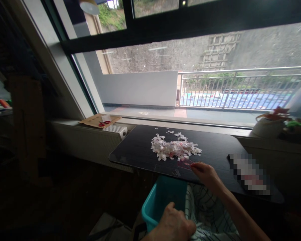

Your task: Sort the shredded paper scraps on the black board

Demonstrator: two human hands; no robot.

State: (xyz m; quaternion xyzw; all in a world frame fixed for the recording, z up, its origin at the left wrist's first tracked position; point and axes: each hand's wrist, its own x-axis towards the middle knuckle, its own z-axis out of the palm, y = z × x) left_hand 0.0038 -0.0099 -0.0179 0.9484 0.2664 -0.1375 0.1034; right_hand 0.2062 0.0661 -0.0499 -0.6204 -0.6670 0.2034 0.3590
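A heap of small white and pinkish paper scraps (174, 149) lies on a dark table (130, 147). My right hand (205, 172) is at the table's near edge, fingertips pinched on a thin, see-through pinkish piece of plastic (184, 163) just in front of the heap. Below the table edge stands a teal bin (150, 197). My left hand (174, 221) is curled at the bin's near right side, beside a checked cloth (210, 207); what its fingers hold is hidden. A clear scrap (176, 172) sits near the table's front edge.
A pixelated flat object (249, 174) rests on the table's right side. At the left, red-handled scissors (104, 123) lie on a brown envelope (95, 120) on the sill. A white pot (268, 125) stands at the right by the window.
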